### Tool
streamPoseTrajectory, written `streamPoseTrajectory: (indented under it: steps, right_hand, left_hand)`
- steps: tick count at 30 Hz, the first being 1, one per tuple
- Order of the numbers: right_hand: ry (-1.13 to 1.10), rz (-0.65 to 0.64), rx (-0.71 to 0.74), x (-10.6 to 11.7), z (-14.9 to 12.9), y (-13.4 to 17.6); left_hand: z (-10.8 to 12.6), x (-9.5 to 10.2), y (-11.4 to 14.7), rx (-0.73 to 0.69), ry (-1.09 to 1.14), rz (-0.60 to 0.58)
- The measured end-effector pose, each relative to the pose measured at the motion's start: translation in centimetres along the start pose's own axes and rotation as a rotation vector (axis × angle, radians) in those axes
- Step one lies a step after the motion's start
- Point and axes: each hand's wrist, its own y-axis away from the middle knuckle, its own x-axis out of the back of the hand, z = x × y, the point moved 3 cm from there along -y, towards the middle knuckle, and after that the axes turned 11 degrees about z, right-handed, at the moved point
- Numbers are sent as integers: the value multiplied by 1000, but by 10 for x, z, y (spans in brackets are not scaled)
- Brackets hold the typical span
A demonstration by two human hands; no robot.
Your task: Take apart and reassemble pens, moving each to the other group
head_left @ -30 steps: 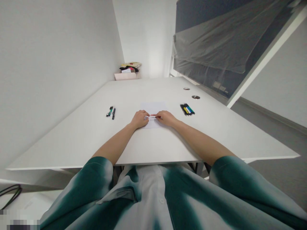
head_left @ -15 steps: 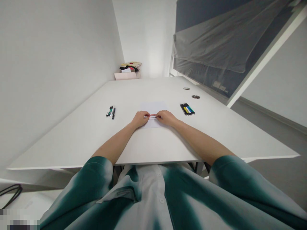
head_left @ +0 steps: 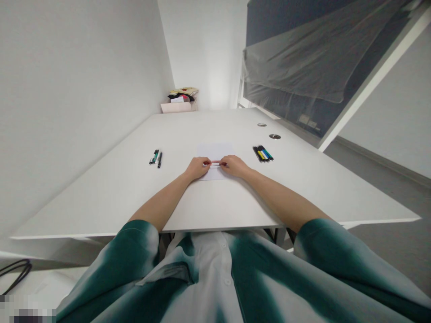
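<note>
My left hand (head_left: 197, 168) and my right hand (head_left: 235, 166) meet over a white sheet of paper (head_left: 214, 149) in the middle of the table. Both have their fingers pinched. Between the fingertips stretches a slim reddish pen (head_left: 215, 161), one end in each hand. Just below it shows a thin dark line; whether it is part of the pen or a separate piece, I cannot tell. The fingers cover the ends of the pen.
Several pens (head_left: 155, 157) lie to the left on the white table (head_left: 208, 206). A row of pens (head_left: 263, 153), with yellow, blue and green among them, is at the right. Beyond are two round table fittings (head_left: 275, 137) and a filled pale box (head_left: 177, 106).
Both hands stay at the same place over the paper, still pinching the pen. Only a very slight shift of the fingers shows.
</note>
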Motion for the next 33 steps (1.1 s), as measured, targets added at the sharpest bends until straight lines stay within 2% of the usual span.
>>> streamPoseTrajectory:
  steps: [9, 25, 33]
  right_hand:
    - [-30, 5, -1, 2, -4, 0]
    - [-75, 35, -31, -2, -2, 0]
    - [-96, 28, -20, -6, -3, -2]
  left_hand:
    - [5, 0, 0, -30, 19, 6]
    - [6, -2, 1, 25, 117, 7]
    - [11, -2, 3, 0, 88, -13]
